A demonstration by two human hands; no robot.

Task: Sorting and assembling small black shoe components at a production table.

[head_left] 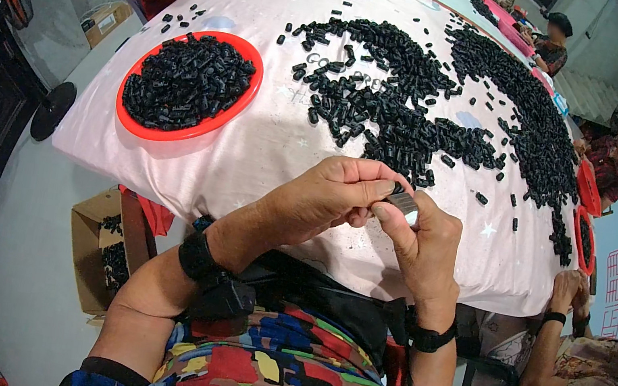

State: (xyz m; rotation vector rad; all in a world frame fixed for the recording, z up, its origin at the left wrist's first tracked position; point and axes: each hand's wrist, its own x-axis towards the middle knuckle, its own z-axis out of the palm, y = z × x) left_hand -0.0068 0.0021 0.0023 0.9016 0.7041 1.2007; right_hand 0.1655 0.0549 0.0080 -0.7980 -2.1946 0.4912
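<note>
Hands together over near table edge (190,173). Left hand (325,196) pinched shut on small grey block (404,203). Right hand (422,249) curled tight under same block. Pile of small black bits (395,117) spread just beyond. Red bowl (238,103) full of bits off to left.

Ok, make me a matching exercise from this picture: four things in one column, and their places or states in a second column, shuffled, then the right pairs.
Things:
1. small grey metal piece
2. red round tray
3. cardboard box
4. loose black cylindrical parts

Places or states:
A. on the floor under the table edge, holding black parts
B. spread across the pale tablecloth
C. pinched between the left hand and right hand
D. on the table at left, heaped with black parts

Pairs: 1-C, 2-D, 3-A, 4-B
</note>
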